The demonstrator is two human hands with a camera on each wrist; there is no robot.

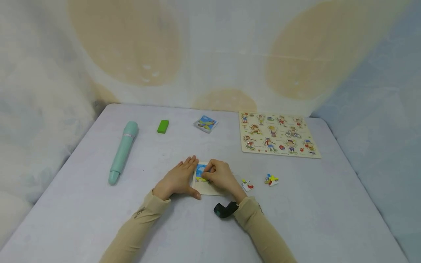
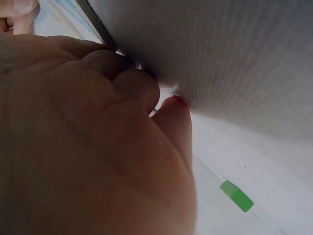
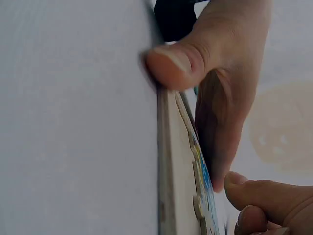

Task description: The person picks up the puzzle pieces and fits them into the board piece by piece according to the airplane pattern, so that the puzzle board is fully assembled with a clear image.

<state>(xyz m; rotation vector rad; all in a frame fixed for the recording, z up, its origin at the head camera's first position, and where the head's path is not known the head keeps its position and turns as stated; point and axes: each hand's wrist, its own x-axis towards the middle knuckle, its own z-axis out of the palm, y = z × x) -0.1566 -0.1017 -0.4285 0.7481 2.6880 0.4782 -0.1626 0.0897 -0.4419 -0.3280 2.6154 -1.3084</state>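
Note:
A small wooden jigsaw tray (image 1: 210, 189) lies flat on the table, with blue and yellow picture pieces (image 1: 199, 171) in its upper left part. My left hand (image 1: 179, 179) lies along the tray's left side, fingers stretched out and thumb at the lower edge. Over the picture, my right hand (image 1: 222, 178) has its fingers curled and thumb against them, pinching a jigsaw piece that they mostly hide. The right wrist view shows the tray (image 3: 177, 186) edge-on, with piece edges standing above its base. Right of that hand lie a loose jigsaw piece (image 1: 247, 185) and a small heap of pieces (image 1: 271, 180).
A light green tube-shaped object (image 1: 122, 153) lies at the left. Farther back are a green block (image 1: 163, 126), a small blue-and-yellow picture puzzle (image 1: 206, 124) and a large wooden figure board (image 1: 279, 134). A black wrist device (image 1: 226, 210) sits by the right cuff.

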